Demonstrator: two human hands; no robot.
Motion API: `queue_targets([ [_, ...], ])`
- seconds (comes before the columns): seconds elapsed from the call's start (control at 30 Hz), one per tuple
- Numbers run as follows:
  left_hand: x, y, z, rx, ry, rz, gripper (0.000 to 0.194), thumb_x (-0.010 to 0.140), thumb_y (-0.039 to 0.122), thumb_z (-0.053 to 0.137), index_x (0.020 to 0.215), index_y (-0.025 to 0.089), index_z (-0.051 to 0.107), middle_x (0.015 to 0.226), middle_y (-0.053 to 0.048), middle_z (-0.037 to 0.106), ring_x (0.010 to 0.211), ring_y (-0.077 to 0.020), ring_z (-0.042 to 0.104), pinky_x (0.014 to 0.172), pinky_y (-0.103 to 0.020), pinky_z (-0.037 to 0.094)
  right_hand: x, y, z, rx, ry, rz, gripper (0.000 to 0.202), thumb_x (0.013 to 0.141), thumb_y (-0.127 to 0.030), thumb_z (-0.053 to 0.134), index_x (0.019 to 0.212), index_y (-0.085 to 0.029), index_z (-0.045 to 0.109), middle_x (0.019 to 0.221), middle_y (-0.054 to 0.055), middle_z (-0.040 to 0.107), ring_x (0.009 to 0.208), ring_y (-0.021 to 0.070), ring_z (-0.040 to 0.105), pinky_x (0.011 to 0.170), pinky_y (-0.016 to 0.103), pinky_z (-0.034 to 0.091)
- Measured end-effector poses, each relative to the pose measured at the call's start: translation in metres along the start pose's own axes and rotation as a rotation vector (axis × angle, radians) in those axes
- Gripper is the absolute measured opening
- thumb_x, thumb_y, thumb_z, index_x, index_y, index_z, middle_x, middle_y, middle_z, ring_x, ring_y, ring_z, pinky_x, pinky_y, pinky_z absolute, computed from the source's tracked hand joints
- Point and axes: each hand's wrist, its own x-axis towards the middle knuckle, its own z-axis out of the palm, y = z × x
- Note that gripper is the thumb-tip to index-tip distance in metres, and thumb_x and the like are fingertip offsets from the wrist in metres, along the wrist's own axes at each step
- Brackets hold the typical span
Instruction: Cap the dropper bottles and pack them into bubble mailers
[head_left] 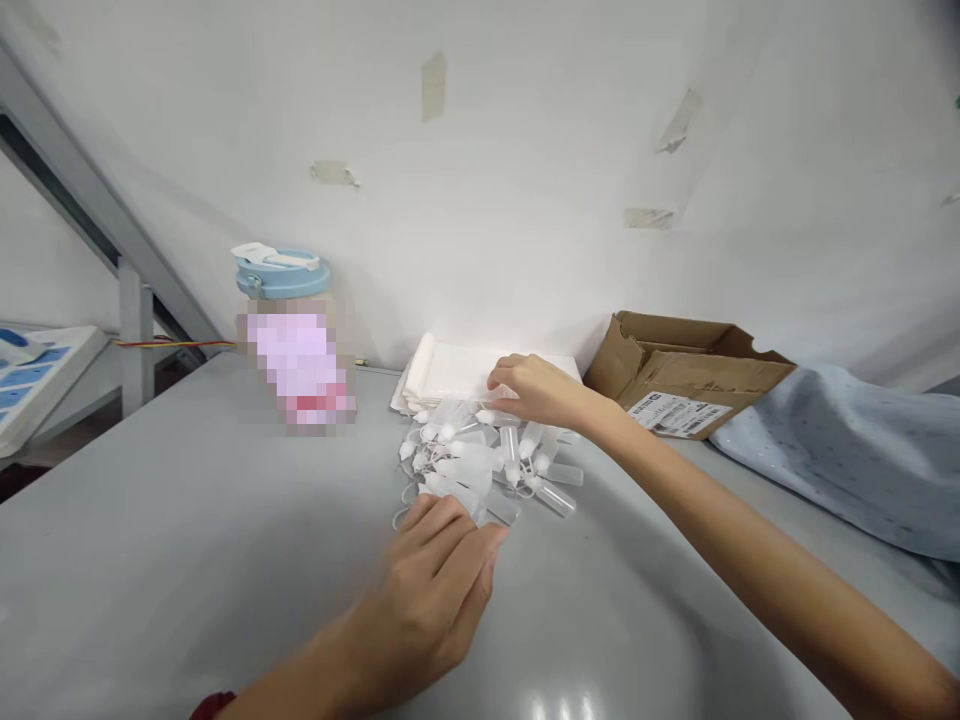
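Observation:
A pile of small translucent plastic bottles with white pointed caps and thin loop straps lies on the grey table. At its near edge is my left hand, closed with thumb and fingers together. Whatever it may hold is hidden behind the fingers. My right hand reaches over the far side of the pile, its curved fingers and thumb apart with nothing visible between them. Just beneath it are a white cap and the front of a stack of white sheets or bags.
An open cardboard box with labels stands at the back right, beside a light blue speckled cloth. At left are a blue-lidded container, blurred below, and a white-and-blue panel. A white taped wall rises behind.

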Motion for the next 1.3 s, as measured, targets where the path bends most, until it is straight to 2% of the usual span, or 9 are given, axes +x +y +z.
queue_targets([
  [0.47, 0.003, -0.007, -0.005, -0.044, 0.069, -0.112, 0.017, 0.088, 0.008, 0.047, 0.093, 0.016, 0.061, 0.061, 0.0, 0.055, 0.062, -0.0144, 0.049, 0.06, -0.029, 0.04, -0.017, 0.002, 0.01, -0.321, 0.193, 0.085, 0.03, 0.091, -0.031, 0.057, 0.116, -0.015, 0.057, 0.116, 0.009, 0.06, 0.096, 0.02, 0.062, 0.081, 0.04, 0.053],
  [0.53, 0.004, -0.008, -0.009, -0.112, 0.06, -0.266, 0.016, 0.09, 0.015, 0.047, 0.089, 0.017, 0.063, 0.061, 0.0, 0.056, 0.061, -0.0142, 0.051, 0.055, -0.025, 0.04, -0.026, 0.004, 0.005, -0.352, 0.271, 0.109, 0.029, 0.091, -0.031, 0.057, 0.115, -0.015, 0.057, 0.114, 0.008, 0.061, 0.095, 0.0194, 0.062, 0.08, 0.039, 0.053],
  [0.7, 0.015, -0.023, -0.021, -0.521, 0.094, -0.93, 0.043, 0.09, 0.05, 0.045, 0.07, 0.017, 0.064, 0.07, -0.005, 0.065, 0.065, -0.0171, 0.057, 0.052, -0.026, 0.043, -0.071, -0.009, -0.004, -0.391, 0.476, 0.071, 0.019, 0.093, -0.011, 0.043, 0.087, -0.014, 0.06, 0.093, 0.009, 0.063, 0.083, 0.0184, 0.058, 0.068, 0.032, 0.049],
  [0.8, 0.022, -0.032, -0.028, -0.915, 0.158, -1.065, 0.056, 0.089, 0.06, 0.035, 0.085, 0.014, 0.066, 0.073, -0.009, 0.067, 0.061, -0.0182, 0.056, 0.052, -0.029, 0.045, -0.109, -0.028, 0.005, -0.376, 0.576, -0.016, 0.027, 0.09, -0.004, 0.038, 0.077, -0.019, 0.056, 0.084, 0.008, 0.062, 0.072, 0.0184, 0.053, 0.058, 0.03, 0.042],
  [0.93, 0.024, -0.026, -0.028, -1.18, -0.043, -1.042, 0.039, 0.086, 0.049, 0.051, 0.078, 0.014, 0.066, 0.069, -0.007, 0.065, 0.052, -0.0151, 0.051, 0.046, -0.027, 0.041, -0.159, -0.049, 0.027, -0.322, 0.663, -0.097, 0.019, 0.084, -0.001, 0.046, 0.082, -0.019, 0.052, 0.084, 0.01, 0.059, 0.066, 0.0185, 0.048, 0.056, 0.031, 0.04],
  [1.03, 0.02, -0.01, -0.02, -1.178, -0.182, -1.258, 0.017, 0.078, 0.032, 0.064, 0.077, 0.015, 0.065, 0.07, -0.004, 0.065, 0.06, -0.0152, 0.057, 0.051, -0.024, 0.044, -0.186, -0.061, 0.036, -0.241, 0.676, -0.101, 0.02, 0.078, 0.001, 0.047, 0.087, -0.017, 0.049, 0.081, 0.011, 0.057, 0.067, 0.0193, 0.048, 0.056, 0.031, 0.042],
  [1.13, 0.014, 0.003, -0.01, -1.114, -0.376, -1.275, 0.01, 0.075, 0.024, 0.062, 0.078, 0.014, 0.065, 0.073, -0.002, 0.066, 0.071, -0.0153, 0.061, 0.063, -0.023, 0.047, -0.196, -0.074, 0.033, -0.098, 0.588, -0.056, 0.02, 0.074, -0.007, 0.05, 0.092, -0.014, 0.049, 0.102, 0.018, 0.056, 0.088, 0.0269, 0.053, 0.07, 0.04, 0.048],
  [1.23, 0.01, 0.009, 0.0, -1.08, -0.577, -1.081, 0.015, 0.077, 0.028, 0.06, 0.073, 0.014, 0.063, 0.064, 0.001, 0.06, 0.058, -0.0109, 0.054, 0.055, -0.02, 0.042, -0.194, -0.085, 0.026, 0.142, 0.364, 0.024, 0.057, 0.07, -0.028, 0.059, 0.121, -0.009, 0.04, 0.139, 0.026, 0.032, 0.125, 0.0407, 0.033, 0.095, 0.059, 0.036],
  [1.3, 0.007, 0.013, 0.005, -1.074, -0.661, -1.023, 0.02, 0.078, 0.033, 0.06, 0.073, 0.013, 0.061, 0.061, 0.002, 0.055, 0.05, -0.0082, 0.046, 0.048, -0.019, 0.038, -0.191, -0.09, 0.025, 0.227, 0.253, 0.033, 0.082, 0.067, -0.038, 0.063, 0.135, -0.007, 0.028, 0.145, 0.026, 0.024, 0.133, 0.042, 0.021, 0.103, 0.064, 0.024],
])
